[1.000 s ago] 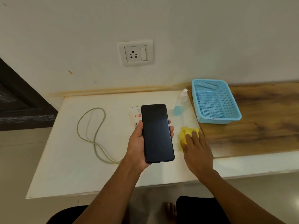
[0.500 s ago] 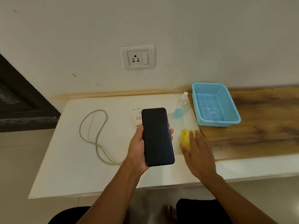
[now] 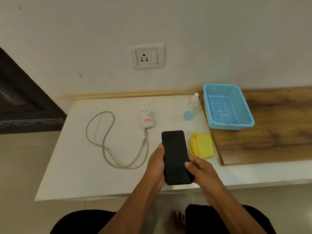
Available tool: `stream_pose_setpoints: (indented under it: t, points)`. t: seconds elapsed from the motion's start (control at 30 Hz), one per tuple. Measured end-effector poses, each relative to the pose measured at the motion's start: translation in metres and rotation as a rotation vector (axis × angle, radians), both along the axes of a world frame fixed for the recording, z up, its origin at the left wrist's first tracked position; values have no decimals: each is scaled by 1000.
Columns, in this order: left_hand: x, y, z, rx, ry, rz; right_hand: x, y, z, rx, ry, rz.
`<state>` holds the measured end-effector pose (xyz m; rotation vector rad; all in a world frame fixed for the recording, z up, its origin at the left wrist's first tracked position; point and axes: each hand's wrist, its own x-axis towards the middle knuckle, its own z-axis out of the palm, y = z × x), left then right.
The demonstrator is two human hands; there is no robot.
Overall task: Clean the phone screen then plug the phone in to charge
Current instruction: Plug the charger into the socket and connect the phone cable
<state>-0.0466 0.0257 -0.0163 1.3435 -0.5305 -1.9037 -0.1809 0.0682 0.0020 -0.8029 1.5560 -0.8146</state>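
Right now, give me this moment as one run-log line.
left hand: grips phone | right hand: grips phone | yellow cloth: on table, untouched | charger: unplugged, cable attached | wall socket: free

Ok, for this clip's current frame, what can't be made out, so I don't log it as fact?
All in the head view:
- Back of the black glossy phone: faces away; left hand and right hand cover its lower edges.
- Whether the screen is clean: too dark to tell.
- Red label on the white plastic charger adapter: too small to read.
- Free end of the pale looped cable: plug type too small.
- Blue mesh basket sticker: unreadable.
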Motion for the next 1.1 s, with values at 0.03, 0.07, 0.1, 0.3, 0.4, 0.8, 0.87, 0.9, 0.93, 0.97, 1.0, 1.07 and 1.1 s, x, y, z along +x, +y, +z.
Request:
stream_pose_setpoints:
  t: [0.03, 0.07, 0.1, 0.3, 0.4, 0.8, 0.87, 0.9, 0.93, 0.97, 1.0, 1.07, 1.1]
  points:
    - [-1, 1, -2, -41, -66, -8, -1, 0, -3, 8, 19, -9]
    - [-2, 1, -5, -84, -132, -36, -2, -1, -7, 20, 36, -18]
    - [-3, 2, -7, -121, -194, -71, -3, -2, -11, 37, 58, -29]
    - [-5, 5, -17, -176, -438, -173, -4, -10, -40, 98, 256, 5]
    - [-7, 4, -15, -170, -480, -192, -1, -13, -50, 80, 393, 36]
    - [-13, -6, -35, -98, -675, -253, 15, -8, -53, -90, 703, 60]
    - [-14, -6, -35, -96, -717, -276, 16, -7, -53, -93, 738, 75]
    - [-14, -6, -34, -97, -737, -285, 17, -7, -53, -95, 754, 84]
    - [-15, -5, -32, -95, -754, -288, 17, -7, -53, -103, 769, 90]
    - [-16, -4, -28, -95, -771, -290, 18, -6, -53, -117, 787, 95]
    - [-17, -2, -24, -98, -787, -290, 18, -5, -53, -132, 809, 100]
    - [-18, 1, -16, -111, -833, -309, 20, -4, -54, -151, 847, 102]
    - [-19, 1, -14, -120, -856, -322, 20, -4, -55, -154, 856, 101]
